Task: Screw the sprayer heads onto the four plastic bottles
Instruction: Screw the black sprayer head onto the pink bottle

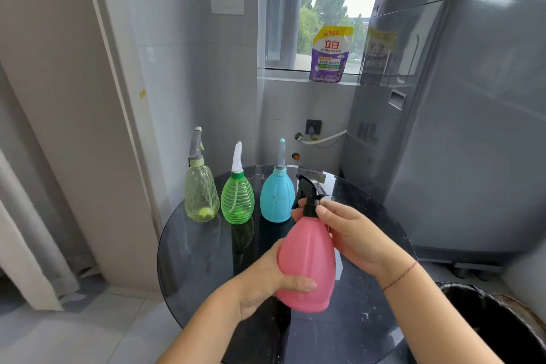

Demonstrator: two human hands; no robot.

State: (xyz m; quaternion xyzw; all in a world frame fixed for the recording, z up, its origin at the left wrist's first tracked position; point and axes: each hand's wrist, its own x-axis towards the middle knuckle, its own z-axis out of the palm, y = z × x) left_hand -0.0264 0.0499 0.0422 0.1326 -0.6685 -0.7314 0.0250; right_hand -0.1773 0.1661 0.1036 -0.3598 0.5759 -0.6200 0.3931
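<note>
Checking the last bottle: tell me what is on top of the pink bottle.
A black sprayer head sits on the neck of the pink bottle. The right hand grips its collar, hiding the threads, so its tightness cannot be seen. The left hand holds the bottle's base.

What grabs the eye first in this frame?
The pink plastic bottle at centre, held above the round dark glass table: the left hand grips its base and the right hand has its fingers at the black trigger sprayer head. Behind it, three bottles with sprayers on stand in a row: pale yellow-green clear bottle, bright green ribbed bottle, blue opaque bottle.
</note>
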